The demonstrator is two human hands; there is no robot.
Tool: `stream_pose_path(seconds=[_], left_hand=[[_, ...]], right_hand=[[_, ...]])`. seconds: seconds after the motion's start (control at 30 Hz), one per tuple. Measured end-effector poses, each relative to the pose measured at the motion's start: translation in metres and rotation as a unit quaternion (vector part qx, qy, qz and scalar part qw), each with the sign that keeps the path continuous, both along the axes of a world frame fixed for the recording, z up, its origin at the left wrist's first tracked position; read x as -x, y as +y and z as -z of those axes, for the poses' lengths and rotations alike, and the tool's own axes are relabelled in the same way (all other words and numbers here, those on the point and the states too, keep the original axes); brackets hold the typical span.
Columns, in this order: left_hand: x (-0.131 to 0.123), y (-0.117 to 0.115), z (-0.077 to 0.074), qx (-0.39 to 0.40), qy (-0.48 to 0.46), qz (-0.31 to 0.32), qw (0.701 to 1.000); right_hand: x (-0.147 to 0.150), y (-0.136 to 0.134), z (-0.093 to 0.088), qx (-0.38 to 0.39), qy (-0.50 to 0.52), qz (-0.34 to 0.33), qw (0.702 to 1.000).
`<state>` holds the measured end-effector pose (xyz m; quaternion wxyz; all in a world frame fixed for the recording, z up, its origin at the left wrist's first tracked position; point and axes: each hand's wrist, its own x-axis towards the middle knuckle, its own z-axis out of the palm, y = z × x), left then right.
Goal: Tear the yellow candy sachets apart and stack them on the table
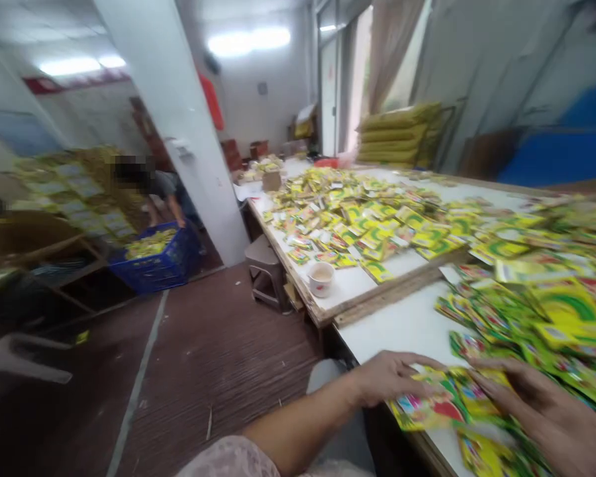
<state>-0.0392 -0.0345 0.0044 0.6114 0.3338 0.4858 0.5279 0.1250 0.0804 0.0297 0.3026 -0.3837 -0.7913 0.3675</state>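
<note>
My left hand (390,379) grips a yellow and green printed packet (430,414) with a red patch on it, above the near edge of the white table (402,331). My right hand (541,411) meets it from the right, its thumb and fingers pinching another yellow-green packet (474,397) close beside the first. Motion blur hides how many packets each hand has. Beyond my right hand spreads a heap of green and yellow packets (516,331). Some more packets lie below my hands at the bottom of the view.
A second white table, with a raised wooden edge (402,288), bears a large spread of yellow packets (357,212). A white cup (321,279) stands at its corner, and a grey stool (265,268) beside it. Leftward, a person bends over a blue crate (153,271) of packets.
</note>
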Motion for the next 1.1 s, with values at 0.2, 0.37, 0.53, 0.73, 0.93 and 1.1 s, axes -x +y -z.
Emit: stream_pose_path(seconds=[0.2, 0.37, 0.53, 0.73, 0.93, 1.1], left_hand=[[-0.007, -0.003, -0.012, 0.006, -0.045, 0.002, 0.999], [-0.006, -0.001, -0.005, 0.01, -0.067, 0.026, 0.997], [-0.008, -0.001, -0.006, 0.019, -0.02, 0.007, 1.0], [-0.007, -0.001, -0.005, 0.006, 0.02, 0.037, 0.999], [-0.013, -0.003, -0.007, 0.037, -0.073, 0.029, 0.996], [-0.012, -0.004, -0.007, 0.031, -0.064, -0.001, 0.997]], right_hand=[[0.004, -0.026, -0.024, 0.037, 0.037, 0.022, 0.998], [-0.007, -0.027, -0.019, 0.029, 0.04, 0.049, 0.998], [-0.01, -0.026, -0.014, 0.13, 0.122, 0.048, 0.983], [-0.014, -0.026, -0.016, 0.147, 0.072, -0.004, 0.986], [-0.013, -0.031, -0.021, 0.082, 0.022, -0.036, 0.996], [-0.012, -0.04, -0.02, 0.062, -0.015, 0.023, 0.998]])
